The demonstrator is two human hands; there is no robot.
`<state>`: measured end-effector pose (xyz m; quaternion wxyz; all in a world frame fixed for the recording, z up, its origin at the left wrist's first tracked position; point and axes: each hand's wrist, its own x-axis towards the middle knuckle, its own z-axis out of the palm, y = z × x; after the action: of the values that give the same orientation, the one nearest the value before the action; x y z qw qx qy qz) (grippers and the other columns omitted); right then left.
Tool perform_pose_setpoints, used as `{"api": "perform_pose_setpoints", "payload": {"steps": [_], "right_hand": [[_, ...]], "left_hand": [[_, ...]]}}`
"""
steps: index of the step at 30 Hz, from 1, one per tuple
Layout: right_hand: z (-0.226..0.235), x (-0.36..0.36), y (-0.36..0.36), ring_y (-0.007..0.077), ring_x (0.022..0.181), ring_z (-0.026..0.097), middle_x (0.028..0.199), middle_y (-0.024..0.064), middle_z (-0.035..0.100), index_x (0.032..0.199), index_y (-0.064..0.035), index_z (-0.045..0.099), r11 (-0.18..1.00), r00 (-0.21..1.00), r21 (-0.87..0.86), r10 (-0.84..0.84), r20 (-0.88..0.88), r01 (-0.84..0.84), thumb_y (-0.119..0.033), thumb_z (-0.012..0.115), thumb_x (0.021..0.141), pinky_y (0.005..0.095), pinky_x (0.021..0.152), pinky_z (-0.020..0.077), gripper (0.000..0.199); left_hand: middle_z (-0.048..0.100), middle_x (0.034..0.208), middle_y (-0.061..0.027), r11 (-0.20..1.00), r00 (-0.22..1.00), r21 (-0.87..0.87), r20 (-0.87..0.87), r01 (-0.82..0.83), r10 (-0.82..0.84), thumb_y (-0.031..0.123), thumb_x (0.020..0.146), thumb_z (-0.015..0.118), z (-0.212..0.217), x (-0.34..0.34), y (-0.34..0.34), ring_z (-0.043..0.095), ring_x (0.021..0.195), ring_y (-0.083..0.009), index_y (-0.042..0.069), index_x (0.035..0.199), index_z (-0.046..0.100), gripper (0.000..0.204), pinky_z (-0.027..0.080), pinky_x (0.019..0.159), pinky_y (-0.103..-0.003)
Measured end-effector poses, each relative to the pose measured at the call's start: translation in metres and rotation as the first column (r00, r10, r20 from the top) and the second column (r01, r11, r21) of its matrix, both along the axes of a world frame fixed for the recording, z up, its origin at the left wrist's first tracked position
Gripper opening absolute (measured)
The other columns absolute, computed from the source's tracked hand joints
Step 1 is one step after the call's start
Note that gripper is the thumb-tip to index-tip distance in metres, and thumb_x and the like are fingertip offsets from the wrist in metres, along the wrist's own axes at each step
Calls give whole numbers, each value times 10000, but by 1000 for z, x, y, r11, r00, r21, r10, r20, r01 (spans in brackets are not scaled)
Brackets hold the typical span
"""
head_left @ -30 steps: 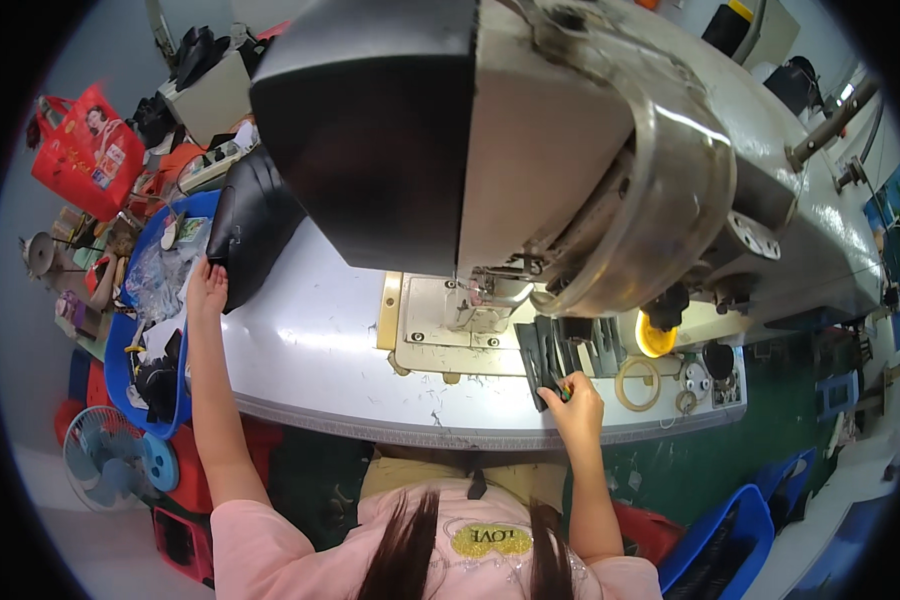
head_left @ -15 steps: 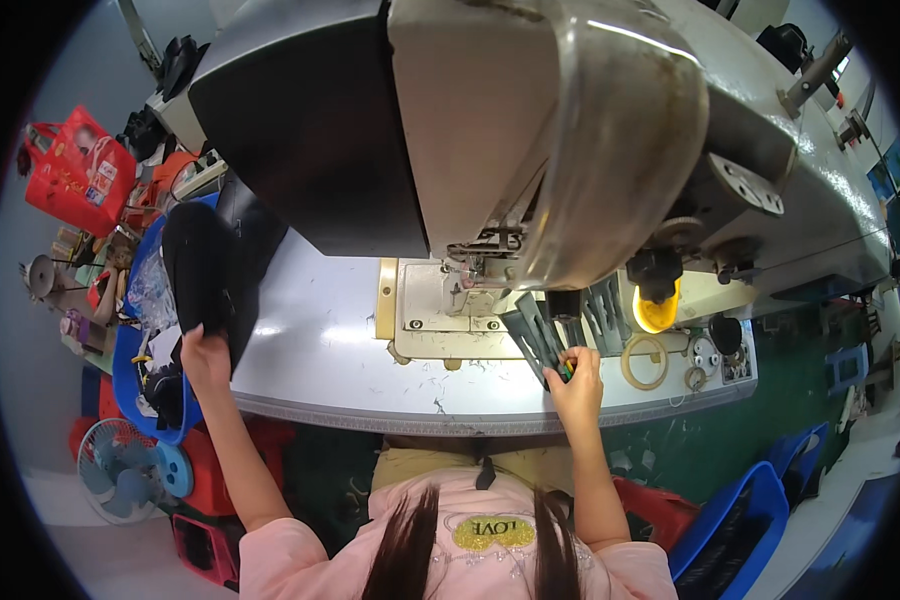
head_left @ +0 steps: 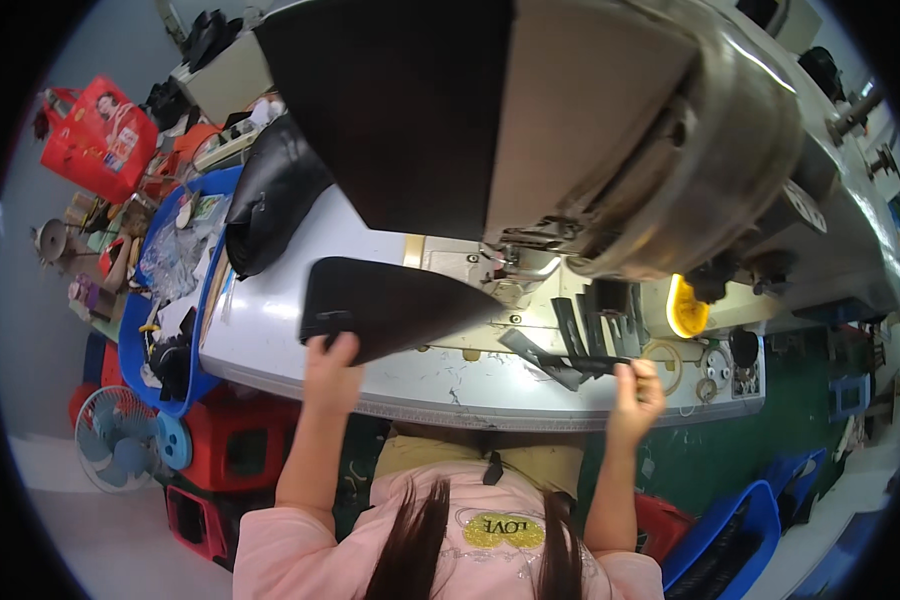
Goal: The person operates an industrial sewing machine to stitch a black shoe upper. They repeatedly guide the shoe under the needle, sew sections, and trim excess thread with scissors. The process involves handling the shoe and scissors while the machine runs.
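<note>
Pink sleeves come up from the lower edge, and the person's two bare hands rest at the near rim of the pale grey worktable (head_left: 270,335). Her left hand (head_left: 332,370) is closed on the corner of a flat, black, wedge-shaped piece of leather (head_left: 390,305), which lies on the table with its point toward the needle. Her right hand (head_left: 638,388) pinches the end of a narrow black strap piece (head_left: 550,362), just in front of several more black strips (head_left: 595,322) lying side by side. Behind these stands the large grey sewing machine (head_left: 610,130). Farther left, a bulky black leather bundle (head_left: 270,195) leans over a blue plastic tub (head_left: 135,330).
</note>
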<state>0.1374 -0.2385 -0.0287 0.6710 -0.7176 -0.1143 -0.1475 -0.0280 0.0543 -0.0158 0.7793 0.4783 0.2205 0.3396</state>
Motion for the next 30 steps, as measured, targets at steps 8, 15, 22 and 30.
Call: {"api": "perform_pose_setpoints", "payload": {"steps": [8, 15, 22, 30], "right_hand": [[96, -27, 19, 96, 520, 498, 601, 44, 548, 752, 8, 605, 832, 854, -194, 513, -91, -520, 13, 607, 709, 215, 468, 377, 43], [80, -26, 77, 80, 532, 540, 595, 54, 575, 704, 19, 569, 763, 803, -254, 579, -144, -595, 4, 618, 717, 205, 491, 417, 53], [80, -23, 79, 80, 506, 537, 580, 56, 573, 696, 23, 570, 739, 823, -370, 538, -182, -564, -3, 621, 718, 209, 472, 418, 62], [75, -24, 78, 100, 505, 538, 592, 65, 575, 698, 14, 564, 740, 833, -390, 527, -171, -548, -18, 645, 697, 219, 466, 410, 87]], "left_hand": [[386, 571, 87, 895, 914, 224, -224, 387, -339, 179, 857, 518, 19, 44, -68, 317, 533, -25, 7, 707, 555, 231, 260, 463, -207], [413, 544, 53, 809, 811, 145, -259, 569, -524, 247, 881, 475, 38, 47, -86, 344, 510, -26, -8, 695, 547, 323, 298, 433, -219], [407, 540, 52, 780, 820, 280, -324, 559, -471, 228, 883, 470, 21, 51, -84, 338, 514, -27, -19, 709, 541, 311, 294, 436, -219], [537, 712, 46, 804, 846, 281, -280, 524, -453, 97, 821, 558, 39, 53, -89, 445, 652, -21, 3, 865, 600, 111, 377, 568, -185]]}}
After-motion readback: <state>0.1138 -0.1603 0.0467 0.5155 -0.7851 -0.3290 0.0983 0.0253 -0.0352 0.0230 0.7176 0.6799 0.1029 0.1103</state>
